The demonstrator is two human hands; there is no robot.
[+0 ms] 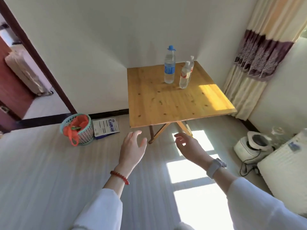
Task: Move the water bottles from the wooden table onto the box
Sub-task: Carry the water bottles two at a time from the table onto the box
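Three water bottles stand upright at the far side of the wooden table (pixel 166 103). The tallest bottle (pixel 169 67) has a blue cap and blue label. To its right stand a smaller clear bottle with a red-and-white label (pixel 184 75) and another small bottle (pixel 191 63) partly hidden behind it. My left hand (pixel 132 146) and my right hand (pixel 189 146) are raised in front of the table's near edge, fingers relaxed and spread, holding nothing. Both hands are well short of the bottles. No box is recognisable in view.
A teal mesh basket (pixel 78 130) with a red bag stands on the floor left of the table, a flat printed packet (pixel 106 127) beside it. A white appliance (pixel 252 145) with a cord sits at the right, near a white bed edge (pixel 285 166). Curtains (pixel 255 63) hang behind the table's right side.
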